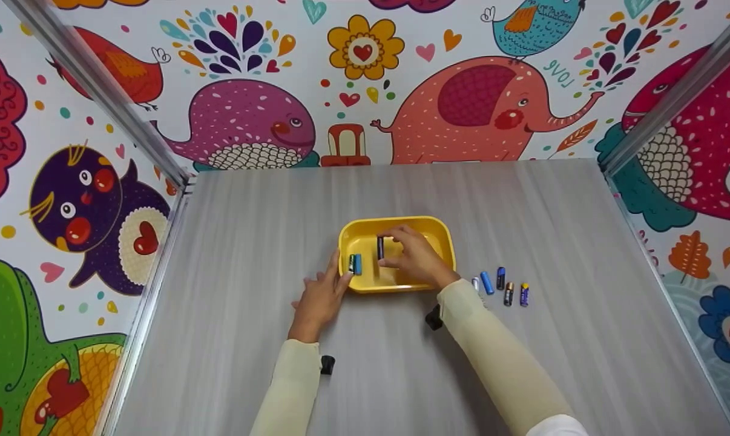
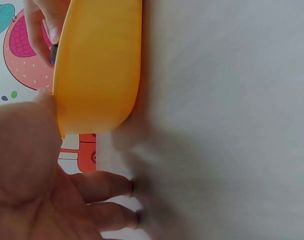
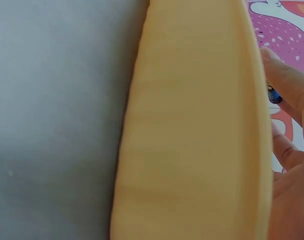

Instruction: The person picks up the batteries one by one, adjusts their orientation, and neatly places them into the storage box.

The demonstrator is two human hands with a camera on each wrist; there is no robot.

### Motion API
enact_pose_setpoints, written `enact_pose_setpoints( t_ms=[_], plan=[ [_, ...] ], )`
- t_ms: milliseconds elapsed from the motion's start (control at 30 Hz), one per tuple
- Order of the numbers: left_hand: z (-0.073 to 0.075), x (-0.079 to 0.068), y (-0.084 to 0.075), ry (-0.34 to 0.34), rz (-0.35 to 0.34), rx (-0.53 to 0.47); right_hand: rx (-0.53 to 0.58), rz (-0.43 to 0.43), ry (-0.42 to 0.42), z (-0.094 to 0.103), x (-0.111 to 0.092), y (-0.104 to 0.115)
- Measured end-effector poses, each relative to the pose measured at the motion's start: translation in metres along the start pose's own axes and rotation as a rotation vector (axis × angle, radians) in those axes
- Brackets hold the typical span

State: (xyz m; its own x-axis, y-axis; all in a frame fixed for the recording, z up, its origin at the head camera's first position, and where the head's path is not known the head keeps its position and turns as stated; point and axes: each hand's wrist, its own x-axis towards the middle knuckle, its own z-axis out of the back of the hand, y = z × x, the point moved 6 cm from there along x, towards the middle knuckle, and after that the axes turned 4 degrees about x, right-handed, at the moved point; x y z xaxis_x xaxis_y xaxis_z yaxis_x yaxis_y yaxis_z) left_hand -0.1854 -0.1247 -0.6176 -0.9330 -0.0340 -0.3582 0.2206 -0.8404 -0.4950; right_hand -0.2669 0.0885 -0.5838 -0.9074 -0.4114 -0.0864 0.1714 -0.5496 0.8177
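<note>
A yellow plastic tray (image 1: 395, 289) stands on the table. My left hand (image 1: 319, 298) holds its near left corner, thumb over the rim and index finger along the outer wall; other fingers reach down towards the table in the left wrist view. Above the tray's middle, my right hand (image 1: 416, 254) pinches a dark battery (image 1: 381, 248) upright in the head view, between thumb and fingers. Part of that battery (image 3: 274, 94) shows past the rim in the right wrist view. At the tray's left end lie a green-and-black battery (image 1: 351, 264) and a blue battery (image 1: 358, 264).
Right of the tray several batteries lie loose on the table: a silver one (image 1: 476, 283) partly behind the sleeve, a light blue one (image 1: 487, 283), a dark blue one (image 1: 501, 278), a black-and-copper one (image 1: 508, 294) and a purple-and-yellow one (image 1: 524, 295). Patterned walls (image 1: 353, 91) enclose the table.
</note>
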Motion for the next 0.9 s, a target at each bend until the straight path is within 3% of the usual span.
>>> enact_pose_setpoints(
  t_ms=[433,767,900],
  plan=[
    [0.001,-0.001,0.001,0.018,0.008,-0.019,-0.07,0.001,0.043,-0.028,0.014,0.006],
    [0.001,0.0,0.001,0.021,0.004,-0.02,-0.115,-0.089,0.043,-0.039,0.018,0.002],
    [0.001,0.0,0.001,0.022,0.004,-0.023,-0.152,-0.085,0.043,-0.043,0.018,0.002]
  ],
)
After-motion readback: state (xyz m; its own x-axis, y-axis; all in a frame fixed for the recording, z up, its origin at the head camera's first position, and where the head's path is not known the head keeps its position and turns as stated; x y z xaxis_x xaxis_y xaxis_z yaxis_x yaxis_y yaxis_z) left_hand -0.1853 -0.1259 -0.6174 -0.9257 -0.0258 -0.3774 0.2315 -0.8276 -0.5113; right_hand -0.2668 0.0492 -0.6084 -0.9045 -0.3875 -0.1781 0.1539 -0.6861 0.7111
